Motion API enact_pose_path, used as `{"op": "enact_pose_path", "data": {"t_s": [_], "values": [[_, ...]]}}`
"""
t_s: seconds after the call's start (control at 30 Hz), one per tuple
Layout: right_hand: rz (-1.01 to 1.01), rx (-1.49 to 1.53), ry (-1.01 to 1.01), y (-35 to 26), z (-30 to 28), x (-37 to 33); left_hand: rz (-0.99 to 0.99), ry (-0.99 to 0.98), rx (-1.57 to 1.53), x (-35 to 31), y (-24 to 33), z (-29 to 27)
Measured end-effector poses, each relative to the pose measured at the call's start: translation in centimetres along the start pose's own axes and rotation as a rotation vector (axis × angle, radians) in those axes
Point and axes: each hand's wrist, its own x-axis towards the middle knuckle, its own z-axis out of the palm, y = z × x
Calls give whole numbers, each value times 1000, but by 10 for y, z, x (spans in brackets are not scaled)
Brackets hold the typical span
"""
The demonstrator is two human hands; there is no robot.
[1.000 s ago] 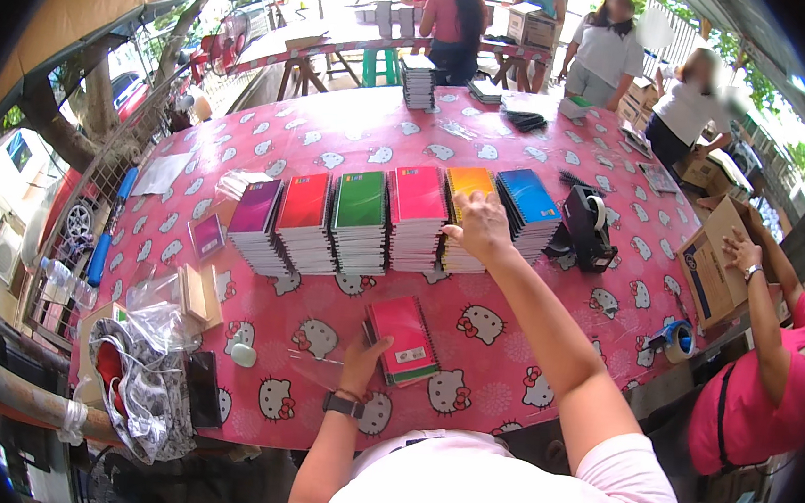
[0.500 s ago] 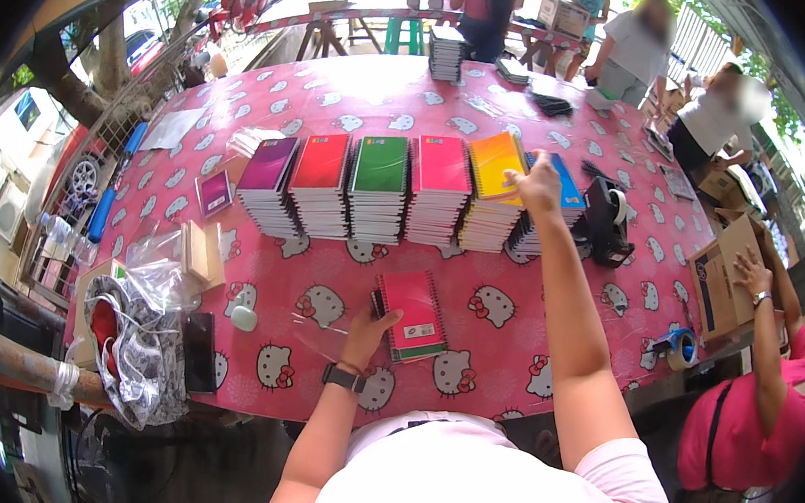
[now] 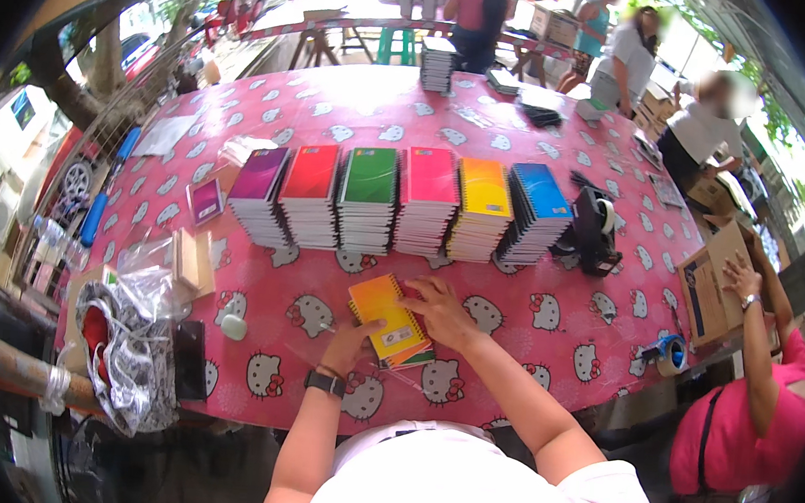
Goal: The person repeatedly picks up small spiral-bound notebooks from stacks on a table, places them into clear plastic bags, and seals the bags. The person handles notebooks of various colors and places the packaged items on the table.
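Note:
A small pile of spiral notebooks lies near me, with a yellow notebook (image 3: 381, 308) on top and green and other covers peeking out at its lower edge. My left hand (image 3: 355, 340), with a dark watch on its wrist, is closed on the pile's left side, thumb over the yellow cover. At the pile's right edge, my right hand (image 3: 445, 315) has its curled fingers on the yellow notebook by the spiral. Beyond stand stacks of notebooks in a row: purple (image 3: 259, 176), red (image 3: 310, 172), green (image 3: 371, 175), pink (image 3: 431, 175), yellow (image 3: 486, 187) and blue (image 3: 540, 191).
A black tape dispenser (image 3: 599, 234) stands right of the blue stack. Left are a purple notebook (image 3: 206, 200), a patterned bag (image 3: 134, 353), a black phone-like slab (image 3: 191, 360) and a pale rounded case (image 3: 233, 327). A blue tape roll (image 3: 671, 353) and a co-worker's cardboard box (image 3: 714, 284) are right.
My right hand has come back from the yellow stack toward me with a yellow notebook, which now covers the pink one on the pile. My left hand stays at the pile.

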Motion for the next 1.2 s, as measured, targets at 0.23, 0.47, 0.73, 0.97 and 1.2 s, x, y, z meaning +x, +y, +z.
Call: {"op": "enact_pose_path", "data": {"t_s": [0.23, 0.47, 0.73, 0.97, 1.2], "values": [[622, -543, 754, 114, -143, 32, 7, 32, -18, -9, 9, 10], [1204, -393, 238, 190, -171, 35, 22, 119, -66, -6, 5, 4], [453, 578, 744, 43, -163, 53, -42, 127, 130, -4, -1, 3], [-33, 157, 60, 16, 16, 0, -144, -80, -285, -11, 24, -4], [522, 623, 224, 5, 26, -30, -185, -39, 13, -1, 19, -5]]}}
